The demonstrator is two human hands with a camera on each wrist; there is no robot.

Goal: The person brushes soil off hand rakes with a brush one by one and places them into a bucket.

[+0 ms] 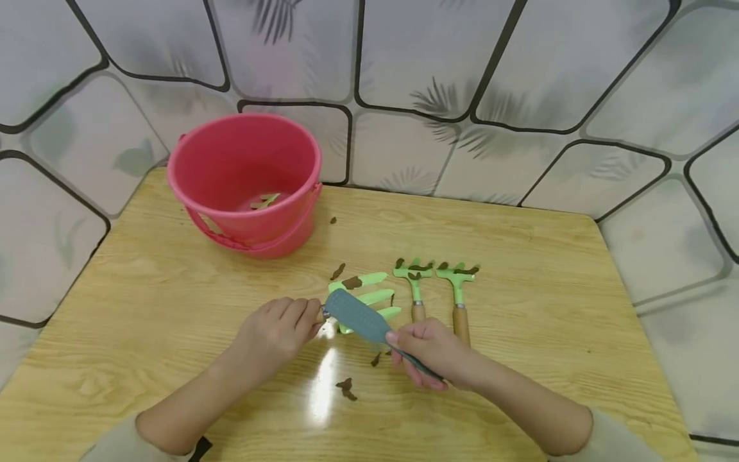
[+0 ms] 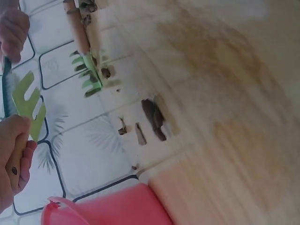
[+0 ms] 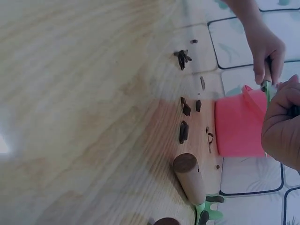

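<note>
My left hand [image 1: 283, 330] grips the wooden handle of a small green hand fork [image 1: 375, 297], whose prongs point right above the table. The right hand [image 1: 427, 350] holds a flat blue-grey brush [image 1: 356, 314] by its thin handle, thumb on top. In the head view the brush head lies across the base of the fork and hides part of it. A brown dirt patch [image 1: 352, 282] shows on the top prong. From the left wrist view, the fork's handle [image 2: 17, 161] sits within curled fingers, and the brush [image 2: 6, 89] is just behind the prongs.
A pink bucket [image 1: 268, 240] stands at the back left with a green tool [image 1: 265, 201] inside. Two small green rakes [image 1: 416, 273] with wooden handles and brown bits on their tines lie right of the fork. Several dirt crumbs [image 1: 346, 387] are scattered on the wooden table [image 1: 548, 385].
</note>
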